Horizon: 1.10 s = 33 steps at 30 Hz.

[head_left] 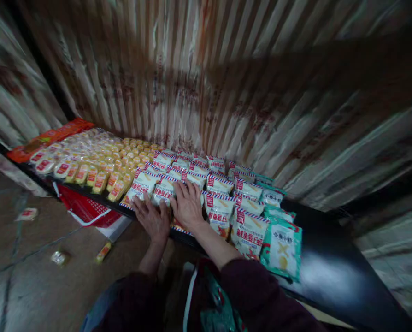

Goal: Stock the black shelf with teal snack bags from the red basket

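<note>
Rows of white snack bags (220, 210) with red print and striped edges stand on a long black shelf (333, 263). My left hand (153, 219) rests with fingers spread against the lower front of the bags at the left end of the front row. Beside it, my right hand (187, 205) lies with fingers stretched over a front bag that it partly covers. Neither hand is wrapped round a bag. Green snack bags (282, 249) stand at the right end of the rows.
Small yellow-and-white wrapped snacks (98, 182) fill the shelf's left part, beside an orange package (50, 138). A red basket (83, 205) sits below the shelf. Dropped wrapped pieces (104, 252) lie on the tiled floor. Plastic-wrapped ribbed stacks (199, 92) rise behind. More green bags (220, 313) are below me.
</note>
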### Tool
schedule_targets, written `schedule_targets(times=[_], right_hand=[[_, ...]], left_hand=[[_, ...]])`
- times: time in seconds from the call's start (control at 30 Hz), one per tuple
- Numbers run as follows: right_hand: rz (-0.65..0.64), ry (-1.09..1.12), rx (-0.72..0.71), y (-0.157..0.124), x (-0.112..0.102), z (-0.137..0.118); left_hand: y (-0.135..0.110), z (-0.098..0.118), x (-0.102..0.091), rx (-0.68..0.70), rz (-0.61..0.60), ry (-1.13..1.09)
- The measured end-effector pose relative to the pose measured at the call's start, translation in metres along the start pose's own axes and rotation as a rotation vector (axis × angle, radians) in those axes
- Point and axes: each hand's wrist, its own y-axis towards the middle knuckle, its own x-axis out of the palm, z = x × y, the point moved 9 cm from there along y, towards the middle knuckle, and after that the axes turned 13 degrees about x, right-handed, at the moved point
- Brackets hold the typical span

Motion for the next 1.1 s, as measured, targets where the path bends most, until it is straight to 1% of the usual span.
schedule_targets(times=[0.3, 0.47, 0.6, 0.7, 0.9, 1.1], right_hand=[[-0.036, 0.037, -0.088, 0.003, 0.009, -0.006], [-0.013, 0.039, -0.129, 0.000, 0.004, -0.009], [0.063, 0.018, -0.074, -0.007, -0.004, -0.006], [0.083, 0.001, -0.037, -0.013, -0.003, -0.003], [0.062, 0.009, -0.073, -0.013, 0.007, -0.002], [0.113, 0.033, -0.106, -0.015, 0.001, -0.004]], left_hand=[[-0.002, 0.001, -0.002, -0.001, 0.003, 0.009], [-0.002, 0.000, -0.003, -0.001, 0.016, 0.018], [-0.002, -0.001, -0.002, 0.002, 0.013, 0.023], [-0.003, -0.002, -0.001, -0.010, 0.007, 0.022], [-0.003, -0.002, -0.002, -0.023, 0.011, 0.001], [-0.003, -0.003, -0.002, -0.028, 0.007, -0.009]])
